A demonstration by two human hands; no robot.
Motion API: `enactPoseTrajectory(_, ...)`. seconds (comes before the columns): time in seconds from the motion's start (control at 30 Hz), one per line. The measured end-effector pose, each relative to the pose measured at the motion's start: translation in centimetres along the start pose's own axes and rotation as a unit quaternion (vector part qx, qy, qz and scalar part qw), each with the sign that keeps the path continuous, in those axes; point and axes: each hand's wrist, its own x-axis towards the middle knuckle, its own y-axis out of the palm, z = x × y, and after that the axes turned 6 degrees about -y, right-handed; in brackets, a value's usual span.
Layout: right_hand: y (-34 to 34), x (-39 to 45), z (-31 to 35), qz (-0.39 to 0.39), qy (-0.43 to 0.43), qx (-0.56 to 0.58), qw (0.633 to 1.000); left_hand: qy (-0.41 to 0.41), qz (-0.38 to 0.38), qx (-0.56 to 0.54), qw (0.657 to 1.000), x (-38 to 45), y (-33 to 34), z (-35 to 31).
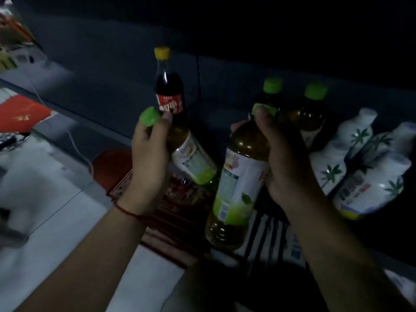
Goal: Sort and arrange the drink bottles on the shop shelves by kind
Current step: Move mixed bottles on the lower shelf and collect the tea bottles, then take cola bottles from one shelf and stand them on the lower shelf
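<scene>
Midway through the sort, you hold a green-capped tea bottle (234, 176) in your right hand (286, 158) and another (191, 158) in your left hand (148, 154), fingers wrapped round each, above the dim shelf (225, 109) where two matching bottles (310, 111), a lone cola bottle (167, 86) and white palm-print bottles (360, 167) already stand.

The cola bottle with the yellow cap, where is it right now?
In the head view, the cola bottle stands upright left of centre, just behind the left hand and its tilted green-capped bottle.
</scene>
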Motion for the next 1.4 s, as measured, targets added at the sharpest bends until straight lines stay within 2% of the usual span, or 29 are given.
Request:
enactPoseTrajectory(0.1,-1.1,-2.0,3.0,-0.060,0.138,0.087,0.985,-0.167,0.016,-0.036,0.985,-2.1,0.2,-1.9)
enactPoseTrajectory(0.2,-2.1,-4.4,8.5,-0.141,0.256,0.181,0.939,-0.316,-0.041,-0.031,0.947,-5.3,0.3,-6.4)
enactPoseTrajectory(0.27,-2.0,-5.8,13.2,-0.168,0.303,0.194,0.918,-0.374,-0.064,-0.015,0.925,-6.8,0.5,-10.7)
enactPoseTrajectory(0.37,-0.4,-7.1,21.2,-0.181,0.323,0.121,0.921,-0.412,-0.043,0.026,0.910,-7.9,1.0,-19.0)
enactPoseTrajectory(0.5,3.8,-8.1,30.7,-0.159,0.218,-0.028,0.962,-0.391,0.032,0.066,0.917,-7.9,1.3,-29.6)
enactPoseTrajectory(0.57,6.4,-8.5,34.3,-0.164,0.188,-0.065,0.966,-0.377,0.046,0.065,0.923,-7.0,0.3,-34.1)
enactPoseTrajectory(0.73,13.0,-9.7,40.7,-0.276,0.128,-0.025,0.952,-0.323,0.064,0.031,0.944,-2.5,-3.7,-44.3)
enactPoseTrajectory(0.83,16.0,-10.0,43.2,-0.371,0.108,0.009,0.922,-0.286,0.074,0.008,0.955,0.6,-5.8,-50.0)
enactPoseTrajectory(0.93,18.2,-8.8,45.5,-0.404,0.085,0.017,0.911,-0.250,0.070,-0.009,0.966,3.4,-7.0,-53.5)
enactPoseTrajectory(1.13,20.5,-4.0,50.2,-0.430,-0.040,0.002,0.902,-0.221,0.076,-0.069,0.970,8.5,-5.1,-57.1)
enactPoseTrajectory(1.3,20.7,0.4,55.0,-0.403,-0.115,0.002,0.908,-0.164,0.144,-0.073,0.973,12.7,-0.6,-60.7)
enactPoseTrajectory(1.4,19.5,4.1,59.7,-0.375,-0.161,0.071,0.910,-0.142,0.188,-0.111,0.965,16.5,2.6,-64.2)
